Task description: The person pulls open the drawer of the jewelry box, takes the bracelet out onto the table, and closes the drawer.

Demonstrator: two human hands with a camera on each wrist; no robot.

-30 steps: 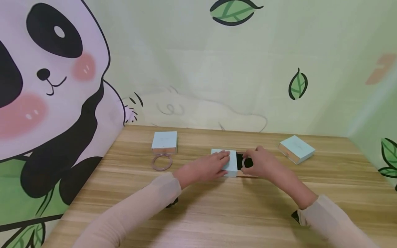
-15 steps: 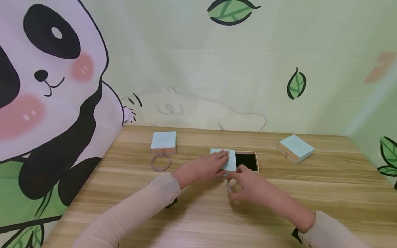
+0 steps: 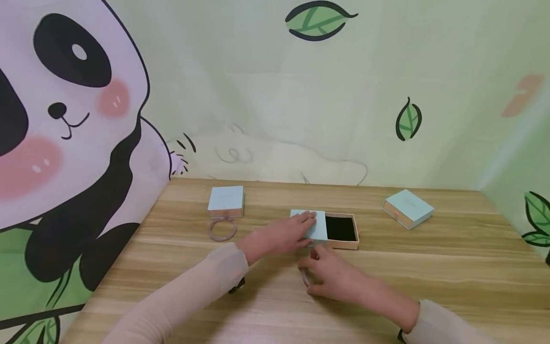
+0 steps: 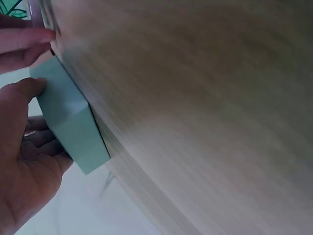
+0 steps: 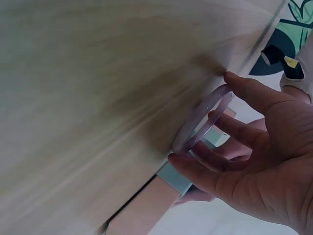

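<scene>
In the head view, a light blue drawer-style box [image 3: 318, 229] lies mid-table. Its tray [image 3: 343, 244], lined in black, is slid out to the right with nothing on the lining. My left hand [image 3: 281, 235] grips the box's sleeve; the left wrist view has the thumb on one side of the blue sleeve [image 4: 73, 117] and the fingers on the other. Just in front of the box, my right hand [image 3: 339, 277] holds a pale purple bangle [image 5: 191, 122] between thumb and fingertips, low over the table. From above, the fingers partly hide that bangle.
At the back left stands another light blue box [image 3: 226, 200], with a second bangle [image 3: 223, 238] flat on the table before it. A third box [image 3: 408, 209] sits turned at an angle at the back right. A printed wall [image 3: 258, 95] rises behind the wooden table [image 3: 193, 306].
My right hand has lifted the bangle from the tray and carried it left and toward me, in front of the box. The left hand has stayed on the sleeve.
</scene>
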